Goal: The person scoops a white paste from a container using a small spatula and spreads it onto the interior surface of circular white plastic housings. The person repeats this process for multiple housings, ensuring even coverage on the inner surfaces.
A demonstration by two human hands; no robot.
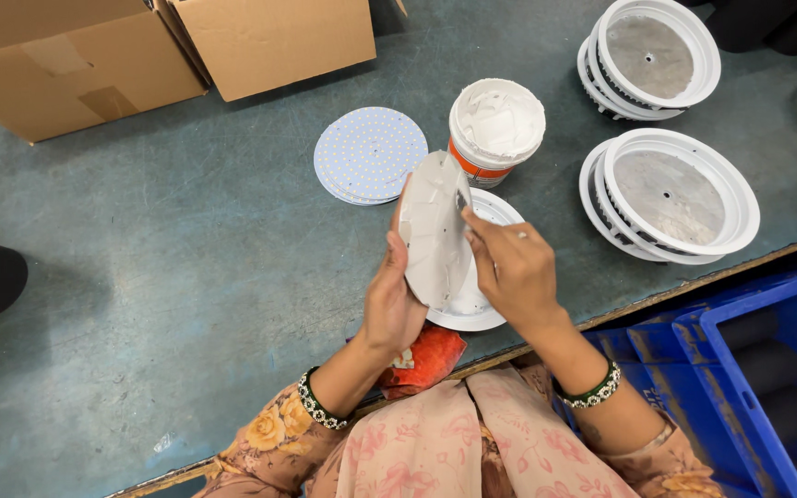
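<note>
Your left hand (391,304) grips a round disc (434,231) smeared with white paste, holding it tilted on edge above the bench (140,277). Your right hand (514,272) is closed around a small tool, too hidden to identify, with its tip touching the disc's coated face. Directly beneath the disc lies a white round housing (486,309), near the bench's front edge. Just behind them stands an open tub of white paste (496,129), and to its left rests a short stack of dotted round boards (369,153). Two stacks of white housings (671,198) sit to your right; cardboard boxes (140,46) stand far left.
</note>
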